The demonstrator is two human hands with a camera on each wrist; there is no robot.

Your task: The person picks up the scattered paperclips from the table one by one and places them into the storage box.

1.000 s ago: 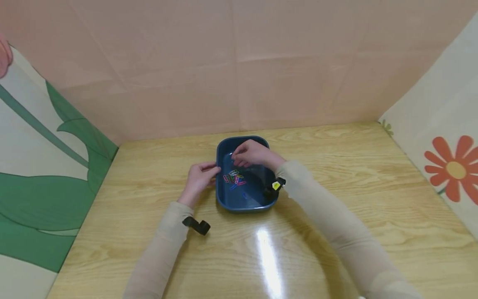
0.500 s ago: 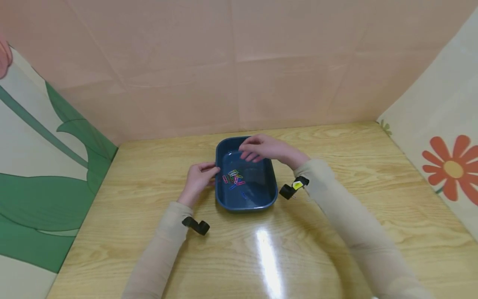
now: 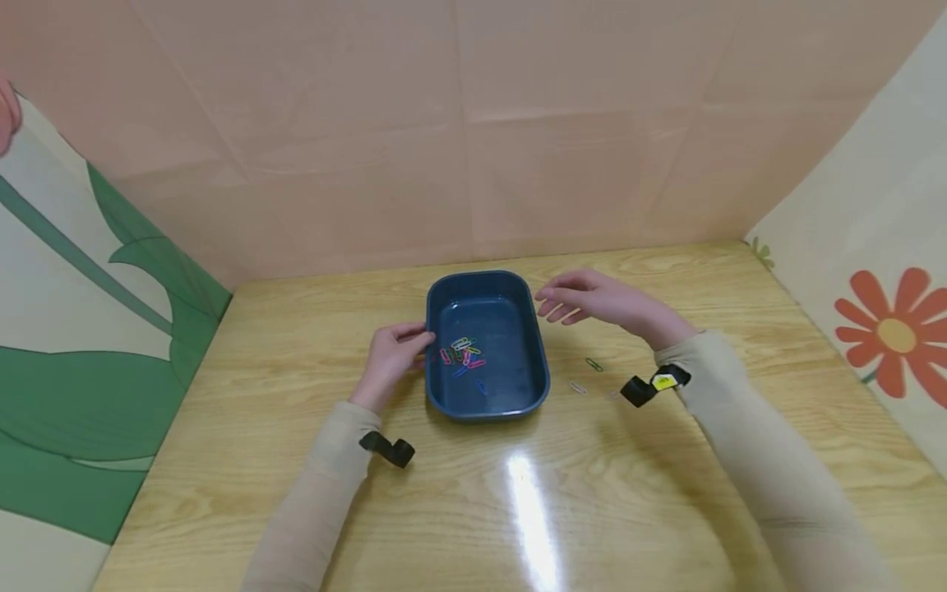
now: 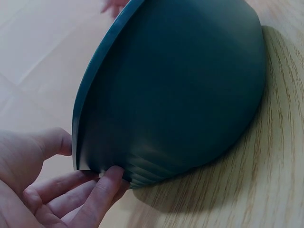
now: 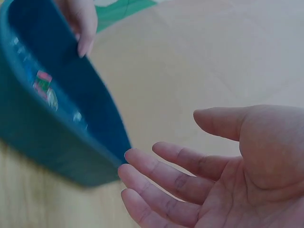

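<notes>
A dark blue rectangular plastic basin [image 3: 512, 362] stands on the table, with several coloured paper clips [image 3: 466, 352] lying mostly in the left part of its floor. My left hand [image 3: 392, 355] holds the basin's left wall, thumb at the rim and fingers against the outer side. In the left wrist view those fingertips [image 4: 112, 175] press the wall from outside. To the right of the basin hovers my right hand [image 3: 608, 302], its fingers [image 5: 178, 185] relaxed and spread from the thumb, nothing between them.
On the wooden table [image 3: 296, 395], right of the basin, lie a green paper clip [image 3: 594, 364] and a pale one [image 3: 578, 388]. A pink backdrop [image 3: 355, 148] closes off the far edge, with flower-patterned panels [image 3: 898, 337] at the sides.
My right hand has moved right, from over the basin's inside to beyond its right rim, and its fingers have loosened. Clips on the table came into view. The left hand stays put.
</notes>
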